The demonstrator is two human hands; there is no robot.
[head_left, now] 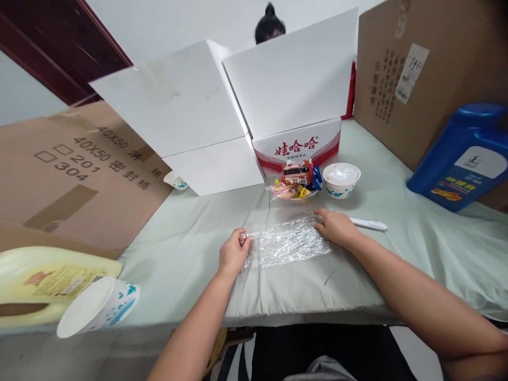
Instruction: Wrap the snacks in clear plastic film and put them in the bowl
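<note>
A crinkled sheet of clear plastic wrap [286, 243] lies spread on the pale green table cloth [190, 248]. My left hand [233, 254] pinches its left edge. My right hand [337, 226] presses down on its upper right corner. Just behind the wrap sits a plate of wrapped snacks [296, 182]. To the right of that plate stands a white paper bowl [342, 180] with blue print, covered by clear film. A white utensil [369, 224] lies by my right wrist.
An open white carton with red print [297, 148] stands behind the snacks, a person's head showing above its flaps. Brown cardboard [71, 174] lies at left, a blue jug [464, 159] at right. A yellow jug [39, 280] and tipped paper bowl [99, 307] lie near left.
</note>
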